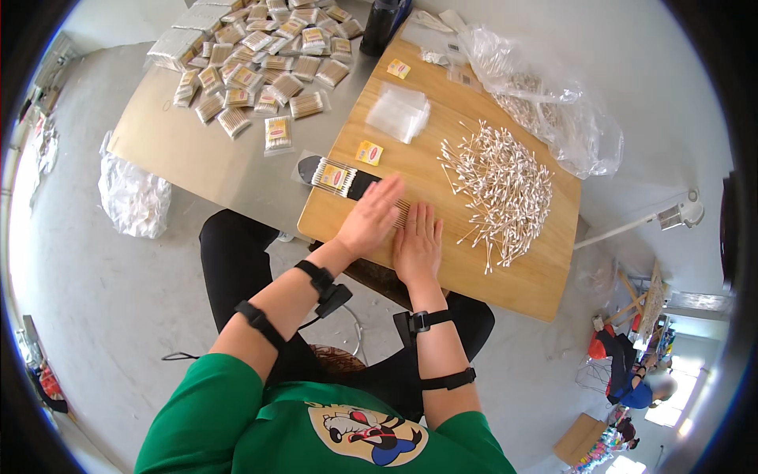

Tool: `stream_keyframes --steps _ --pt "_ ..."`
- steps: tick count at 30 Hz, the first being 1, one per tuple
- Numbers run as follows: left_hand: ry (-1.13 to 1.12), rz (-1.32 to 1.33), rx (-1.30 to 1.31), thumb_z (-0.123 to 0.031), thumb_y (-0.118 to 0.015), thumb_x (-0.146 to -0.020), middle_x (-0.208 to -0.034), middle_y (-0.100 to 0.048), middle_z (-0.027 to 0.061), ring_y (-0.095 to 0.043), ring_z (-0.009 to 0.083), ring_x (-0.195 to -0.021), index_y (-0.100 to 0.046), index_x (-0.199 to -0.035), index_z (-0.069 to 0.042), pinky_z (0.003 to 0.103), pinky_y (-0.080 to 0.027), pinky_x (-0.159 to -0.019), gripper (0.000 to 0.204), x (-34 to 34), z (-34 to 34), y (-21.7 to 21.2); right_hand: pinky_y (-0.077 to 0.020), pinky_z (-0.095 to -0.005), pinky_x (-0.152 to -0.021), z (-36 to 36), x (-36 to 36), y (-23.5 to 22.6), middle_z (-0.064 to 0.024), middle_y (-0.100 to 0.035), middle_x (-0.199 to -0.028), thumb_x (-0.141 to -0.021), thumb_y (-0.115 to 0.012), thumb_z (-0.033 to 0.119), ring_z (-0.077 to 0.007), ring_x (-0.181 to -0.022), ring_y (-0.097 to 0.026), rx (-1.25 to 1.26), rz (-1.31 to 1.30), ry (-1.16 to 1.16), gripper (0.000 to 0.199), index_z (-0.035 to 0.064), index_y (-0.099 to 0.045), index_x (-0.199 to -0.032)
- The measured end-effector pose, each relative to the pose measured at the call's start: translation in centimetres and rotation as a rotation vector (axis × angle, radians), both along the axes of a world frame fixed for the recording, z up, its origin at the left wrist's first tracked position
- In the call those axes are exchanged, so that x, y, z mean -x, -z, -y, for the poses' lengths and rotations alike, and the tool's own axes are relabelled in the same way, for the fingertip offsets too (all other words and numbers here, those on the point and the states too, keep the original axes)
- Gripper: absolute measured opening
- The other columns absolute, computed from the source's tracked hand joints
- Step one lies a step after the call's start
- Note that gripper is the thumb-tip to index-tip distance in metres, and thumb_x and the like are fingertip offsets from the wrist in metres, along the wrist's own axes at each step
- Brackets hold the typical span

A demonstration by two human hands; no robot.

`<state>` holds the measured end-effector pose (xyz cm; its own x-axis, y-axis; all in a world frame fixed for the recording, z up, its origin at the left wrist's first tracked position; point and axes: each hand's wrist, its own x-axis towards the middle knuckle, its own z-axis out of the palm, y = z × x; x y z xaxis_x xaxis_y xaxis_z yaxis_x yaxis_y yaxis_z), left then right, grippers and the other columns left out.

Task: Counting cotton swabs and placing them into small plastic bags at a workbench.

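Observation:
My left hand (371,215) is over the near left part of the wooden table, fingers stretched out and slightly blurred. Beside it my right hand (418,243) lies palm down with straight fingers. A row of cotton swabs (403,212) shows between the hands, its ends partly hidden by them. Left of my left hand, a dark flat strip (361,185) carries a row of white-tipped swabs with a yellow label card (335,175). Another yellow card (369,152) lies just beyond. To the right spreads a big loose pile of cotton swabs (505,193).
Clear plastic sleeves (399,112) and a third yellow card (399,69) lie farther back. A clear bag of swabs (545,103) sits at the far right edge. Many packed swab bundles (268,71) cover the metal table (170,130), with a dark bottle (381,28) alongside.

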<state>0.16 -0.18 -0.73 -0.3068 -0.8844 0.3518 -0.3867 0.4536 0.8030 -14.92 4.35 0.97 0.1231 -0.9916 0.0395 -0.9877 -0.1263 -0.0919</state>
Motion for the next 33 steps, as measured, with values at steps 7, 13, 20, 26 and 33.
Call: stream_keyframes --steps 7,13,20,26,33 --pt "-0.209 -0.593 -0.284 -0.023 -0.036 -0.106 -0.156 -0.034 0.0118 -0.027 0.0236 -0.146 -0.039 -0.146 0.001 0.035 -0.019 -0.119 0.046 -8.2 3.5 -2.2 -0.0189 -0.0517 -0.118 1.5 -1.7 -0.7 -0.0196 -0.034 -0.154 -0.098 -0.044 0.024 -0.0338 -0.145 -0.028 -0.023 0.056 -0.023 0.056 -0.003 -0.034 -0.147" --pt "-0.119 -0.579 -0.37 -0.036 -0.028 -0.108 -0.158 -0.03 0.0117 -0.022 0.0235 -0.147 -0.037 -0.147 0.0 0.035 -0.015 -0.12 0.054 -10.9 6.4 -0.6 -0.0201 -0.053 -0.118 3.0 -3.7 -0.7 -0.0195 -0.035 -0.153 -0.097 -0.046 0.022 -0.0342 -0.144 -0.03 -0.054 0.078 -0.057 0.058 -0.0017 -0.033 -0.148" --pt "-0.009 -0.657 -0.41 -0.036 -0.026 -0.108 -0.158 -0.03 0.0132 -0.023 0.0257 -0.148 -0.035 -0.149 -0.001 0.038 -0.014 -0.12 0.055 -10.4 6.8 -0.7 -0.0199 -0.0534 -0.118 4.2 -4.9 -0.8 -0.0181 -0.034 -0.154 -0.095 -0.048 0.021 -0.0343 -0.144 -0.03 -0.066 0.055 -0.076 0.06 -0.0011 -0.032 -0.149" --pt "-0.054 0.488 0.022 -0.037 -0.031 -0.105 -0.159 -0.025 0.0125 -0.022 0.0308 -0.148 -0.027 -0.153 -0.005 0.043 -0.015 -0.121 0.058 -11.2 6.2 -1.2 -0.0185 -0.0528 -0.118 4.3 -5.3 -1.0 -0.017 -0.032 -0.155 -0.095 -0.048 0.021 -0.0323 -0.145 -0.027 -0.108 0.051 -0.06 0.061 0.0001 -0.031 -0.15" --pt "-0.044 0.472 -0.047 -0.032 -0.034 -0.104 -0.159 -0.026 0.0109 -0.022 0.0313 -0.147 -0.028 -0.152 -0.006 0.045 -0.015 -0.121 0.056 -10.9 6.2 -0.1 -0.0173 -0.0523 -0.119 4.2 -5.1 -0.9 -0.0157 -0.032 -0.156 -0.095 -0.049 0.021 -0.0307 -0.146 -0.026 -0.101 0.065 -0.059 0.062 0.0011 -0.031 -0.15"
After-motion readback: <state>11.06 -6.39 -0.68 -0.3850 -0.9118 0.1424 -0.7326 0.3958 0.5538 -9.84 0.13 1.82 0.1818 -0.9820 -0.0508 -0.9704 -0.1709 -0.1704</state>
